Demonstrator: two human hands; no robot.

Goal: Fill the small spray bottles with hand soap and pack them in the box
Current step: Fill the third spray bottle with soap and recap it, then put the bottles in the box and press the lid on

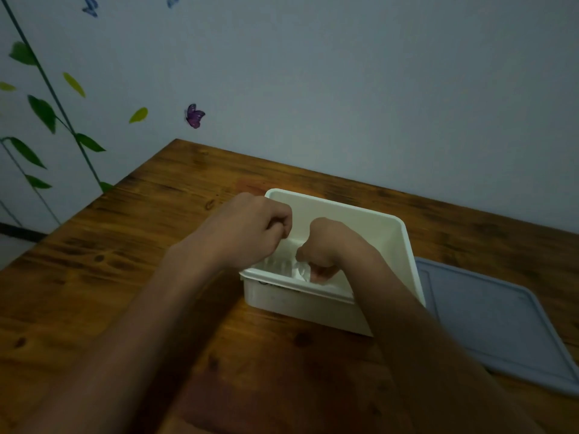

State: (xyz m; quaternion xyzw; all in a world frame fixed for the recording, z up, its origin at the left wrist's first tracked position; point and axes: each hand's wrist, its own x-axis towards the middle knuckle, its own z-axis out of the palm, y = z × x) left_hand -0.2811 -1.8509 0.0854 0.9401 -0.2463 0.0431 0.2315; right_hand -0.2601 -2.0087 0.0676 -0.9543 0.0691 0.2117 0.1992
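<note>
A white plastic box (360, 220) stands open on the wooden table, right of centre. Inside it, near the front wall, lie small clear spray bottles (282, 266), dim and partly hidden. My left hand (257, 223) hovers over the box's left rim with its fingers curled; whether it holds anything is hidden. My right hand (319, 249) reaches down into the box, fingers curled around a clear bottle (302, 272) near the front wall.
A grey-blue lid (488, 324) lies flat on the table (125, 277) just right of the box. The wall behind carries leaf and butterfly stickers. The table's left edge runs diagonally at the far left.
</note>
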